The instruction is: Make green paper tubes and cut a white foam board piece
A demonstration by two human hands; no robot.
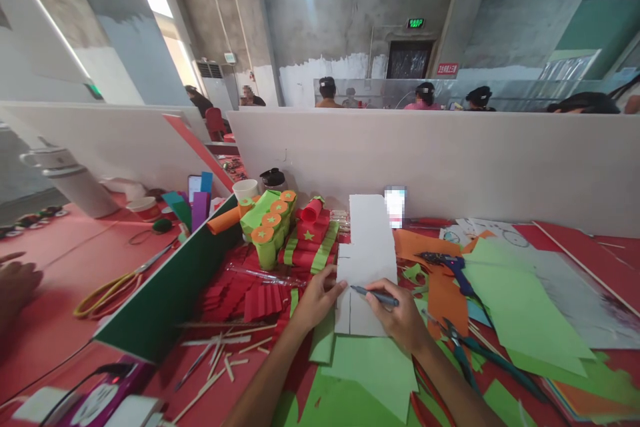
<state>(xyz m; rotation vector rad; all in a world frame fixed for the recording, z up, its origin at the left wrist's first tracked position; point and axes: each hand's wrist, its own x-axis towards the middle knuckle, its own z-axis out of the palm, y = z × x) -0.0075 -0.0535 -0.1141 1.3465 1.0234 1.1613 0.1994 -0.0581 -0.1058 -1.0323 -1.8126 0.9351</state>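
A white sheet of paper with a notched left side lies in front of me, a few dark pen lines drawn on its lower left part. My right hand grips a grey marker pen, its tip at or just above the sheet. At the sheet's left edge rests my left hand, thumb on the paper and fingers around the edge. Whether those fingers pinch it is hard to see. Light green sheets lie beneath. Beyond my left hand stand a red-and-green paper model and a green one with orange discs.
At right are a glue gun, pliers and green sheets. A dark green board stands at left, with wooden sticks nearby. Scissors and another person's hand are farther left. A white partition runs behind.
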